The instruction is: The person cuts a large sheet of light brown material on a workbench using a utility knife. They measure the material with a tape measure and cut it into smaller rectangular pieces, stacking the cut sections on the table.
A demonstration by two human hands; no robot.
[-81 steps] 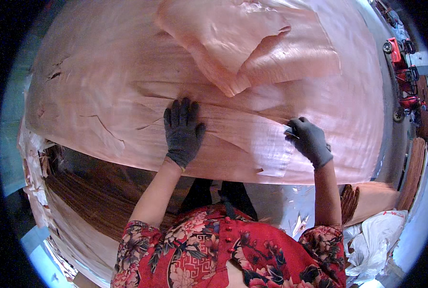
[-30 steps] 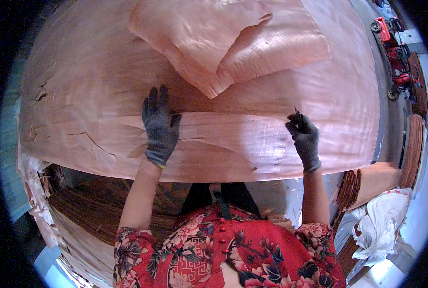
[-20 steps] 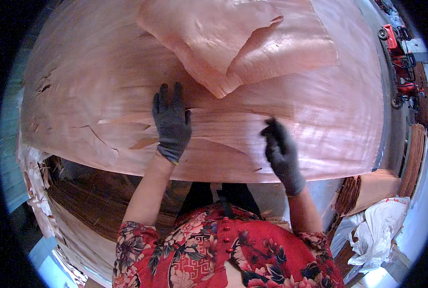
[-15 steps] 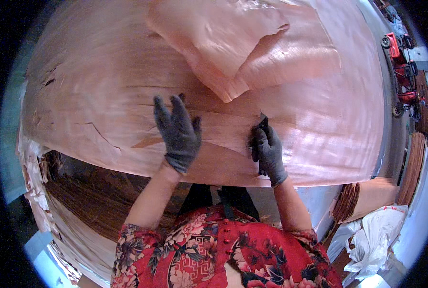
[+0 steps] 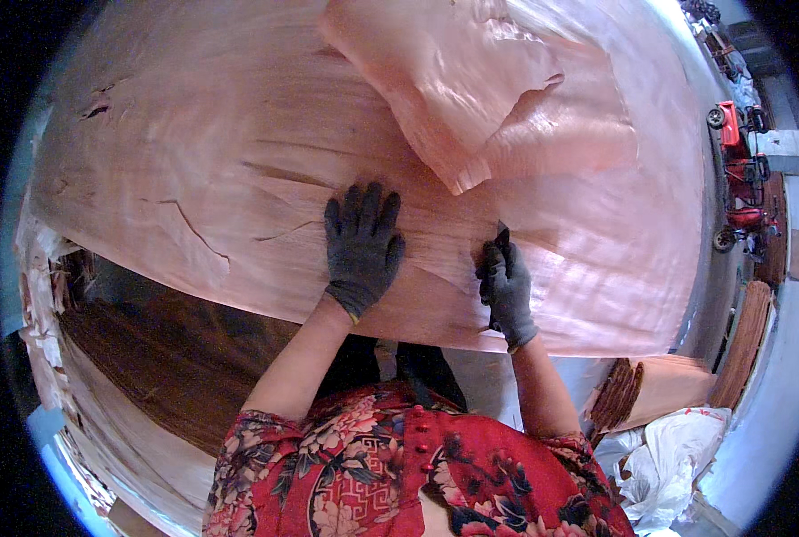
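Note:
A wide, pinkish-brown sheet of wood veneer spreads out before me, with splits and creases in its surface. My left hand, in a dark grey glove, lies on the sheet with its fingers stretched out. To the right, my gloved right hand is closed round a dark-handled knife, its pointed blade tip showing above the fingers. Most of the handle is hidden by the glove. Beyond both hands, a loose, torn piece of veneer rests on the sheet, its lower corner between them.
Stacked brown veneer sheets lie below the sheet's near left edge. At lower right are a folded veneer bundle and a crumpled white plastic bag. A red wheeled vehicle stands at the far right.
My left hand has come down flat on the veneer and shifted right; its fingers were raised and spread before. The right hand keeps hold of the knife. The whole view has shifted slightly.

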